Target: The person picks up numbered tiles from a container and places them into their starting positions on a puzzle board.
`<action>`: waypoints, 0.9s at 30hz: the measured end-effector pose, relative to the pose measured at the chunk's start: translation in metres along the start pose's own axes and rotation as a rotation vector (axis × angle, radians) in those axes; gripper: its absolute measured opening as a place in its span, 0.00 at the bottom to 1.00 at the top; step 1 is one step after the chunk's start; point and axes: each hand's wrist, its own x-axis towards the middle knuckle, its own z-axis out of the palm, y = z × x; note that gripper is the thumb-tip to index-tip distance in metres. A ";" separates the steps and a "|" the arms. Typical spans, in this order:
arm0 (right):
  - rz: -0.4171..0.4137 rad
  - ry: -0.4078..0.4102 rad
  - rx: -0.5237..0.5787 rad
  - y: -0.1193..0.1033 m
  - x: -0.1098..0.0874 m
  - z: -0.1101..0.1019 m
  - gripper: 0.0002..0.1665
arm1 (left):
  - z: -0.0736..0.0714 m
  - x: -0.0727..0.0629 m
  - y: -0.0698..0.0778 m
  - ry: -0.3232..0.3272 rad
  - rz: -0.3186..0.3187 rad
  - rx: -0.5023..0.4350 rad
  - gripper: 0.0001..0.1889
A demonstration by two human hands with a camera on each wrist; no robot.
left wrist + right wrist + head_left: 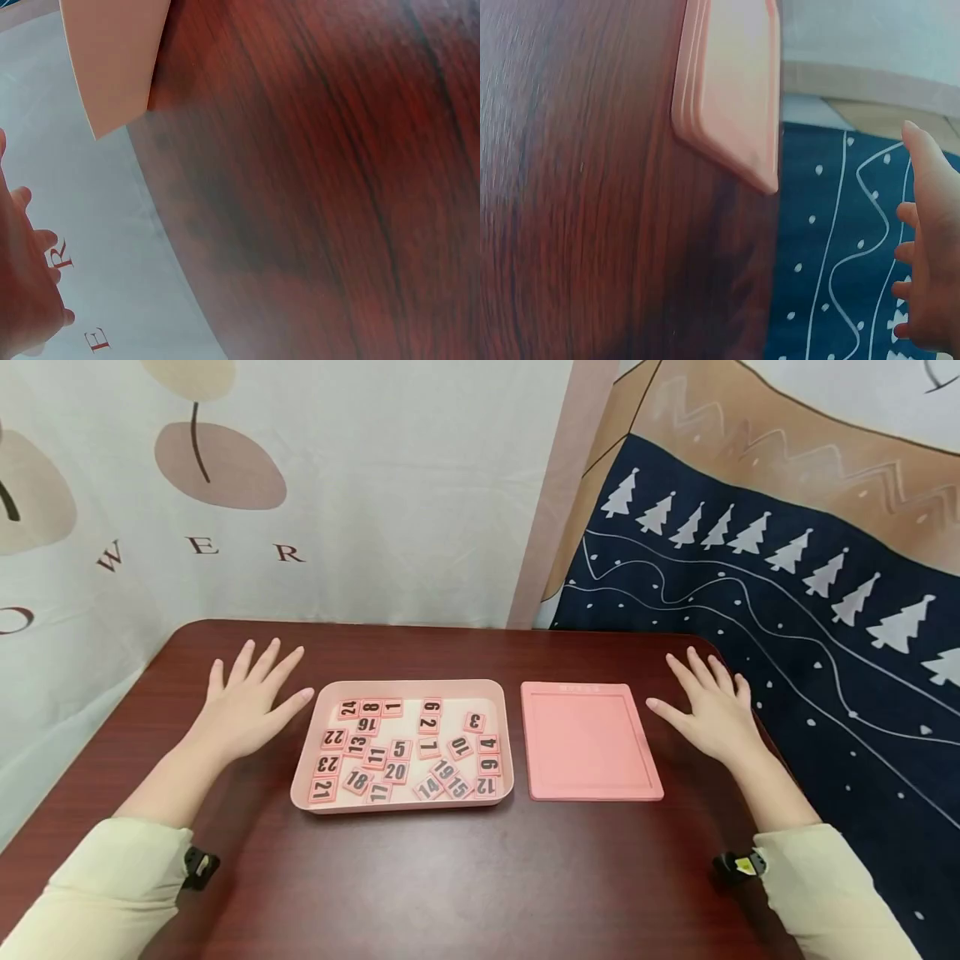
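In the head view, my left hand [243,714] is spread with its fingers straight, just left of a pink tray [306,777], and holds nothing. Loose square tiles with printed numbers, such as a tile marked 5 [401,750], lie scattered in that tray, some turned sideways or upside down. To the tray's right a flat pink square board [588,743] with a raised rim lies on the table. Beyond its right side my right hand [712,714] is spread too, with nothing in it. The right wrist view shows the same board [739,82] apart from the right hand [934,255].
Everything stands on a dark reddish wooden table [480,877] with rounded far corners. Behind it hangs a pale printed curtain [405,510], and at the right a navy cloth [750,585] with white trees. Black bands [201,868] sit on both wrists.
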 end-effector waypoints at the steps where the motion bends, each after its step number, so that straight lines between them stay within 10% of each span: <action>1: -0.005 0.006 0.000 -0.002 0.000 0.000 0.50 | 0.000 -0.001 0.000 0.001 0.001 -0.001 0.37; 27: -0.177 0.107 0.095 -0.089 -0.004 0.017 0.47 | 0.022 -0.032 0.019 0.090 0.037 -0.274 0.37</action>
